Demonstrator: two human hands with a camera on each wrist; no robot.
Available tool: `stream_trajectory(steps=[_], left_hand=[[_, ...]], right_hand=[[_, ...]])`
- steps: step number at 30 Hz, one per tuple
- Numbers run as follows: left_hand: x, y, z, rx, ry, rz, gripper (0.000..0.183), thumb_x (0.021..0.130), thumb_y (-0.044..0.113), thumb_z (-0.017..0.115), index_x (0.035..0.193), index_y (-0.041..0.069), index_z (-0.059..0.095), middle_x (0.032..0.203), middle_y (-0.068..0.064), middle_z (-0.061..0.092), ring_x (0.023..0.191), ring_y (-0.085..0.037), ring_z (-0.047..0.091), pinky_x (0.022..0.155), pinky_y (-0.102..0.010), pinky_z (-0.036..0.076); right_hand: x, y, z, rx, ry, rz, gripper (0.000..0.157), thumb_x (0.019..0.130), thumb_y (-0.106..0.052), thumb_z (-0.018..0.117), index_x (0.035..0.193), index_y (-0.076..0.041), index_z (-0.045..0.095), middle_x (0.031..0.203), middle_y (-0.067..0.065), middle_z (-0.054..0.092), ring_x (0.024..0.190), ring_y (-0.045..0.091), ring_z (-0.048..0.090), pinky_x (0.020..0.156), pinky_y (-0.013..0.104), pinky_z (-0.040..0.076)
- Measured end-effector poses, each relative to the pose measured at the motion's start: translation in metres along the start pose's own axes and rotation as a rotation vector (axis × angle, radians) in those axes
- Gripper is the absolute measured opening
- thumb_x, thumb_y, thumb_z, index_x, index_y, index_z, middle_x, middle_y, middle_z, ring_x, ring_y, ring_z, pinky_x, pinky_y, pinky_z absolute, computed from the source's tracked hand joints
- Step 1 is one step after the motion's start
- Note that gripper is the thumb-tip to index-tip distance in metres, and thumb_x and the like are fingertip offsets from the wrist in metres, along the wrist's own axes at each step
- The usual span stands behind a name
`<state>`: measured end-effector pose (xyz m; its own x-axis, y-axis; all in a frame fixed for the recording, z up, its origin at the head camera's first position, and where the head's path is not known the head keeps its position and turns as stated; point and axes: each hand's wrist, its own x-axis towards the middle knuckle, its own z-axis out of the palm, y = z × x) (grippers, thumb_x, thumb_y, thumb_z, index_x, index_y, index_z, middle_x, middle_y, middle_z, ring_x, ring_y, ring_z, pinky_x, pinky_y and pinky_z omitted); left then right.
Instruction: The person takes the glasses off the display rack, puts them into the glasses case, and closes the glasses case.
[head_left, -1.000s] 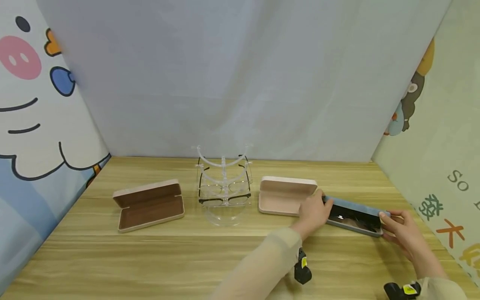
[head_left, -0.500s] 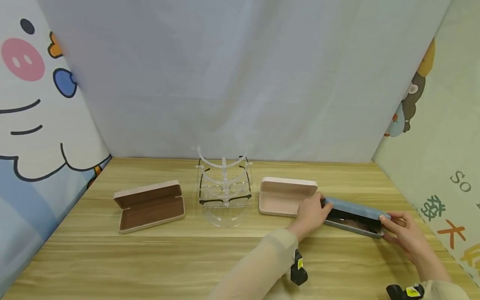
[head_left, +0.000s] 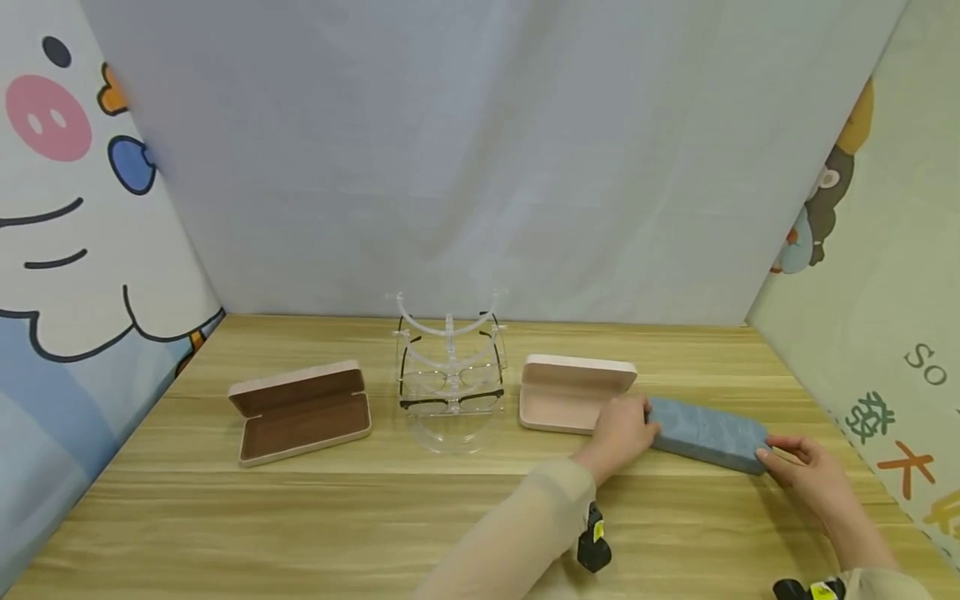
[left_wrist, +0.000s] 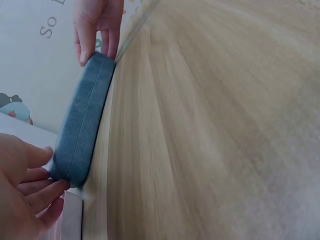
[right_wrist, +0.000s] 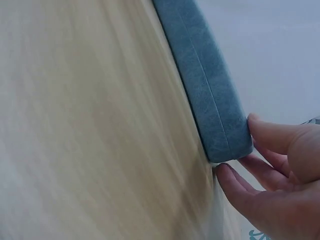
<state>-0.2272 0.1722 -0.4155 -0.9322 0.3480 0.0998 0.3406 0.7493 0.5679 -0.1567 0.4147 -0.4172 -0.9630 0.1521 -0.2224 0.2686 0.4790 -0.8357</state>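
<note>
A blue glasses case (head_left: 705, 432) lies closed on the table at the right, and its inside is hidden. At its left end my left hand (head_left: 621, 433) holds it, the thumb near the lid and the fingers along the end, as the left wrist view shows. My right hand (head_left: 813, 475) grips the opposite end between thumb and fingers. In the right wrist view the right thumb (right_wrist: 275, 135) touches the lid's edge, and the seam between lid and base looks shut tight.
Just left of the blue case stands an open pale pink glasses case (head_left: 558, 408). A clear display stand (head_left: 450, 342) bears glasses (head_left: 453, 403) in the middle. Farther left is an open case with brown lining (head_left: 303, 429). A pale cloth (head_left: 480, 167) hangs behind the wooden table (head_left: 337, 525).
The blue case's lid has come down from partly open to fully closed, hiding the dark interior. Both hands have stayed at the case's ends, shifting only slightly.
</note>
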Motion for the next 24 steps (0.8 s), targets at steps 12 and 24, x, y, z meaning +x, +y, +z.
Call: stream_trajectory(steps=[12,24], left_hand=[[-0.007,0.001,-0.011,-0.094,-0.017,0.017,0.034,0.083,0.028,0.067,0.115,0.017,0.061,0.111,0.008,0.063,0.100,-0.006,0.058,0.079,-0.017,0.047],[-0.030,-0.023,-0.049,-0.161,0.006,0.112,0.025,0.087,0.026,0.062,0.109,0.015,0.062,0.104,0.004,0.064,0.091,-0.008,0.060,0.072,-0.015,0.046]], right_hand=[[-0.007,-0.029,0.017,-0.271,0.190,0.008,0.059,0.092,-0.038,0.049,0.129,0.007,0.038,0.135,0.036,0.029,0.118,0.050,0.035,0.083,0.050,0.045],[-0.018,-0.076,0.055,-0.261,0.279,-0.248,0.042,0.094,-0.031,0.047,0.121,0.001,0.052,0.122,0.029,0.051,0.108,0.045,0.050,0.079,0.050,0.047]])
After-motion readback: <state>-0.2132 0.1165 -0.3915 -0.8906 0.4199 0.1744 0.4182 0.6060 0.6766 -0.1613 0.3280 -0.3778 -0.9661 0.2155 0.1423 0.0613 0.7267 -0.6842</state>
